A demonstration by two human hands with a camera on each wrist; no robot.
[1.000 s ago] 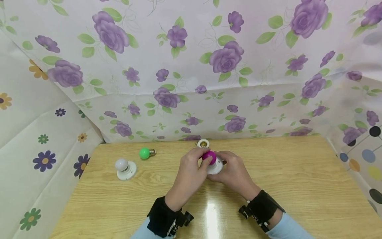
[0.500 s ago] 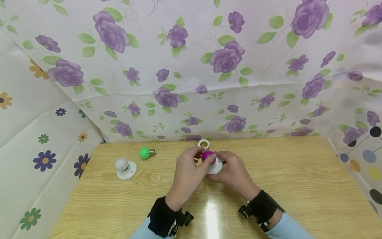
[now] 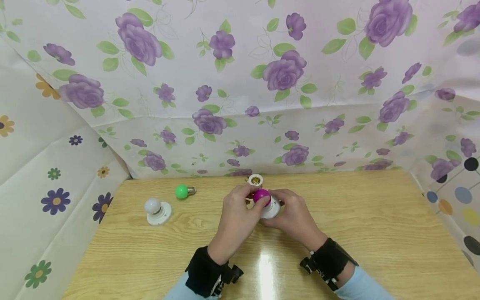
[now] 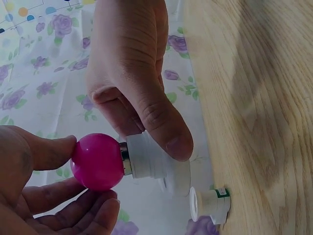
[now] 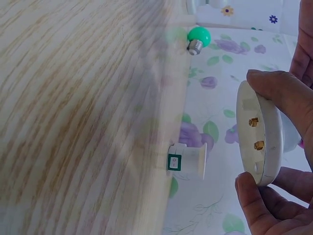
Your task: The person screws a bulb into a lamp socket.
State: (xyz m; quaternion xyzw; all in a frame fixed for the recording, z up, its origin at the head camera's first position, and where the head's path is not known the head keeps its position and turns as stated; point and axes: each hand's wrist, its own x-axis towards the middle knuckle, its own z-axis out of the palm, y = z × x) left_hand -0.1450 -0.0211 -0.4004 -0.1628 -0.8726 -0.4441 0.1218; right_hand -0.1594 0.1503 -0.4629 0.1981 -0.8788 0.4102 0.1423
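Observation:
My left hand (image 3: 237, 218) pinches a magenta light bulb (image 4: 97, 161) between thumb and fingers. My right hand (image 3: 296, 214) grips the round base of a white lamp holder (image 3: 271, 209) by its rim. The bulb sits at the mouth of the holder, a strip of its metal cap (image 4: 125, 159) showing between the two. Both are held up off the table, tilted to the left. From below, the right wrist view shows the hollow underside of the holder (image 5: 257, 132) with two brass terminals.
Behind the hands stands another white socket (image 3: 255, 180) with a green-edged switch (image 5: 174, 162). To the left, a green bulb (image 3: 181, 191) lies on its side. A white bulb (image 3: 152, 206) sits in a round holder (image 3: 165, 214). The wooden table (image 3: 356, 225) meets a flowered cloth (image 3: 322, 137) behind.
My left hand has shifted slightly left, and its thumb has changed position on the magenta bulb. The right hand keeps the holder in nearly the same place.

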